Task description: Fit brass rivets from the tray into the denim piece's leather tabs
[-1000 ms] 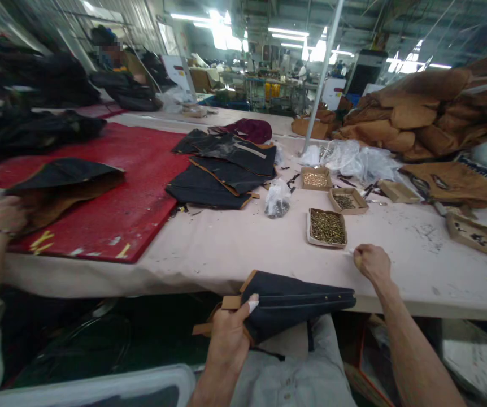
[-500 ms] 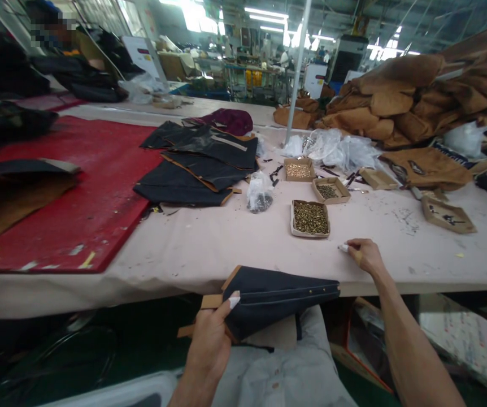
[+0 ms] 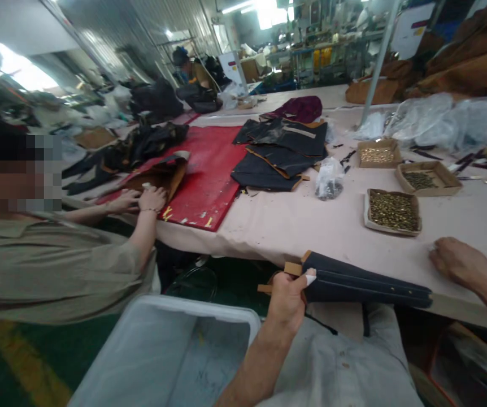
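Observation:
My left hand [image 3: 288, 299] is closed on the wide end of a dark navy fabric piece [image 3: 357, 282], its taped thumb on top. The piece has tan edges and straps at that end. It tapers to the right along the table's front edge, with small brass-coloured studs near its narrow tip. My right hand [image 3: 466, 263] rests low over the tabletop, beyond that tip, fingers curled together. Something white shows at its fingertips; whether it holds anything is hidden. The nearest box to it is a small cardboard box of brass-coloured studs [image 3: 392, 212].
Behind are two more small boxes of metal parts [image 3: 427, 178] [image 3: 378, 154] and a plastic bag [image 3: 329, 180]. Dark fabric pieces [image 3: 277, 164] overlap a red board [image 3: 209, 181]. At left, a co-worker [image 3: 57, 265] handles brown fabric. A grey bin [image 3: 162, 339] stands below.
The view has swung left, bringing the co-worker and the bin into sight. My left hand still grips the fabric piece. My right hand remains curled above the table.

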{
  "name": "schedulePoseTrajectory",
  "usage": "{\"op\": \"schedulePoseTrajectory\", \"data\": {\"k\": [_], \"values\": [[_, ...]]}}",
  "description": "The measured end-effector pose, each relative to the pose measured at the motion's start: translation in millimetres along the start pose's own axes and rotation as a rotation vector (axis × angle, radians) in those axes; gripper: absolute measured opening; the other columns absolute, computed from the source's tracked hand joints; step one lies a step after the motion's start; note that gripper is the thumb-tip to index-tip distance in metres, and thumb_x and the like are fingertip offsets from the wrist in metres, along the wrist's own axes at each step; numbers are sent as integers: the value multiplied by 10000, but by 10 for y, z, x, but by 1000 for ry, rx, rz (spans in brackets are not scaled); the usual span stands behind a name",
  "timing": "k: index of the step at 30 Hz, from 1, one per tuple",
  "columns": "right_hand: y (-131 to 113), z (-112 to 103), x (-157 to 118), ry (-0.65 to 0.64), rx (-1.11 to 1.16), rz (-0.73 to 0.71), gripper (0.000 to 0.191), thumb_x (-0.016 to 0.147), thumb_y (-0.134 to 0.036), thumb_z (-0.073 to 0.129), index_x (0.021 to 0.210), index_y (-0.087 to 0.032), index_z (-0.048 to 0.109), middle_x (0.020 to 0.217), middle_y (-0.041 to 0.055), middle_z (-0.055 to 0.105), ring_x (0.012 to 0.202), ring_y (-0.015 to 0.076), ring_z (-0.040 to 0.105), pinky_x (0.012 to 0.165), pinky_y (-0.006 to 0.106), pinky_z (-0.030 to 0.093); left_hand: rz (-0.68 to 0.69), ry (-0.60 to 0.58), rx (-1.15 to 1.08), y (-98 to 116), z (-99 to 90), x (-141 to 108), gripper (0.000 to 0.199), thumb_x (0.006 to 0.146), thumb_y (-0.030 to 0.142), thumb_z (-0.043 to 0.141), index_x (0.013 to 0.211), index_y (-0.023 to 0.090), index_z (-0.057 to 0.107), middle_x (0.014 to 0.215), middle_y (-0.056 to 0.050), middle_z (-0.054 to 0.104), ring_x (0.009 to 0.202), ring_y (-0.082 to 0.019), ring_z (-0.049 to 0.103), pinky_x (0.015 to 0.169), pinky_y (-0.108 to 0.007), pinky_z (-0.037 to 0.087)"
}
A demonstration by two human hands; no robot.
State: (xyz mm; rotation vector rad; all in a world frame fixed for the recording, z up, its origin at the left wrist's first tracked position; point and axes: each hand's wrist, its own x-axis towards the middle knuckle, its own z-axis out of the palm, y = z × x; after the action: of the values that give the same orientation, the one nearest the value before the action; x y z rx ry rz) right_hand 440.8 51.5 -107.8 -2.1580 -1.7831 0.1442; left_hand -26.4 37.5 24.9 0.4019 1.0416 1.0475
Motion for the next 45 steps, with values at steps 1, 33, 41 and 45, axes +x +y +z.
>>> {"op": "schedulePoseTrajectory", "data": {"k": [1,33,41,45], "values": [[24,6,0,-18,8,-8,202,728,-293,693,605,-256,537,697,211,670,596,276,620,615,427,421,5,-24,-7,6,-6,-31,482,593,225,936,1007,34,780,997,-173,785,916,-281,749,874,-373,597],[-3072,-482,-829,-96,823,-158,115,932,-332,613,851,-252,606,736,1,606,657,186,551,602,310,456,173,-269,266,-107,-13,-19,192,751,266,844,841,106,790,795,-58,691,811,-181,601,800,-290,480],[-2011,-327,-120,50,807,33,307,867,-466,685,1003,-192,688,848,50,701,692,189,629,643,295,503,67,-66,75,-164,94,53,262,621,279,924,710,88,769,682,-54,671,659,-136,592,716,-272,498],[-1292,-328,578,107,124,95,273,892,-345,586,1043,-158,715,898,112,740,803,241,685,749,335,502,62,-70,30,-140,106,41,265,612,260,929,741,89,773,720,-64,711,708,-144,630,749,-261,497]]}}
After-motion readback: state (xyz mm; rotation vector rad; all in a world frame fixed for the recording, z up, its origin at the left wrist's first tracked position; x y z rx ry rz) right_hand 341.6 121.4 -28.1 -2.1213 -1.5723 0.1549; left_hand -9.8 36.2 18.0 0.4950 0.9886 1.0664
